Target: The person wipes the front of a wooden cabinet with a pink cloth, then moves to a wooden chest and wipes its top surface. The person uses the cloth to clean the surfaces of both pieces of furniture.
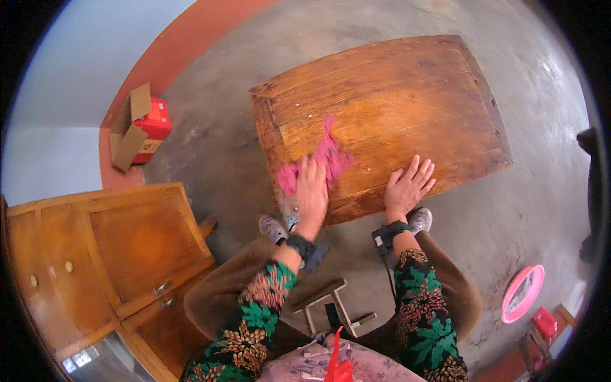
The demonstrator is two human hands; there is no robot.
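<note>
My left hand (pixel 312 193) presses on a crumpled pink cloth (pixel 334 155) near the left end of a worn wooden tabletop (pixel 396 110). The cloth spreads beyond the fingers and looks slightly blurred. My right hand (pixel 409 186) rests flat, fingers apart, on the tabletop's near edge, right of the cloth, and holds nothing. A few small white specks lie on the wood. Both wrists wear dark bands.
A wooden cabinet (pixel 143 243) stands at the left, with an opened red cardboard box (pixel 152 129) beyond it by the wall. A pink basin (pixel 523 293) and a red item (pixel 544 322) are at the lower right. My knees and shoes are near the table.
</note>
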